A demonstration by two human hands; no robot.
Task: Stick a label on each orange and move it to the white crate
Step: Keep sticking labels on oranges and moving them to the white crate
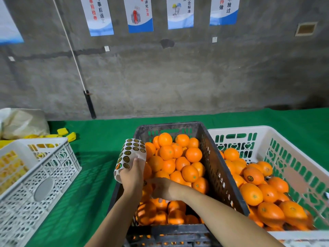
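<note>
Over the crated oranges (178, 163), left grip (131, 175) holds label sheet (131, 148); right grip (162, 188) unclear.

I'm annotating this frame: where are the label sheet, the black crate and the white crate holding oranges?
label sheet (129, 155): head view, sheet's middle.
black crate (220, 175): head view, right wall.
white crate holding oranges (292, 173): head view, right wall.

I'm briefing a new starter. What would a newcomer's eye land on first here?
The black crate in the middle, heaped with bright oranges, stands out against the green table cover. At its left edge the left hand holds up a sheet of round labels, the right hand low beside it. On the right, the white crate holds more oranges, one showing a label.
</note>
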